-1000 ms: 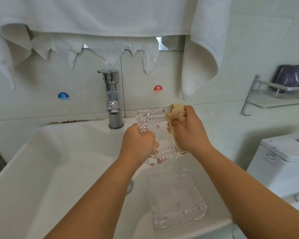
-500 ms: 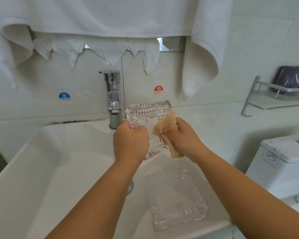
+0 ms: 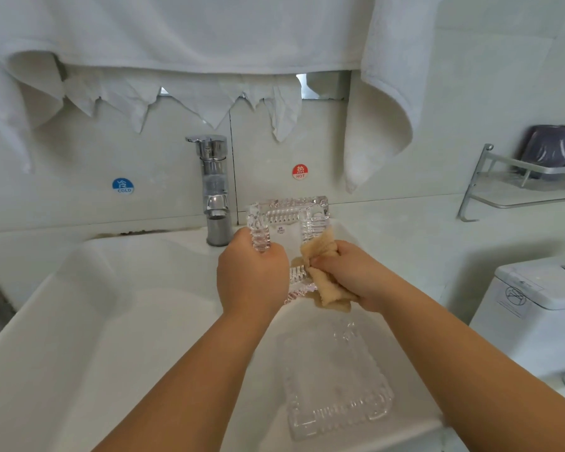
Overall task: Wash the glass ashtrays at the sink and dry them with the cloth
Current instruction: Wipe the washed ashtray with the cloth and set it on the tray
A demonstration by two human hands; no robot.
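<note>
above the sink [image 3: 79, 321], left hand [image 3: 252, 278] grips the upright glass ashtray [image 3: 287, 220] by its left edge, long axis vertical, while right hand [image 3: 356, 275], clamped on the cloth [image 3: 323, 272], wipes its right side; second ashtray [image 3: 336, 383] lies at the sink's near-right corner.

Home bathroom, shown by a white washbasin [image 3: 79, 321] with a chrome tap [image 3: 214, 190], cold [image 3: 122, 185] and hot stickers [image 3: 300, 171] stuck on tiled wall, white towels [image 3: 193, 31] hung above, a toilet cistern [image 3: 535, 308] at right, a metal wall shelf [image 3: 522, 187]
</note>
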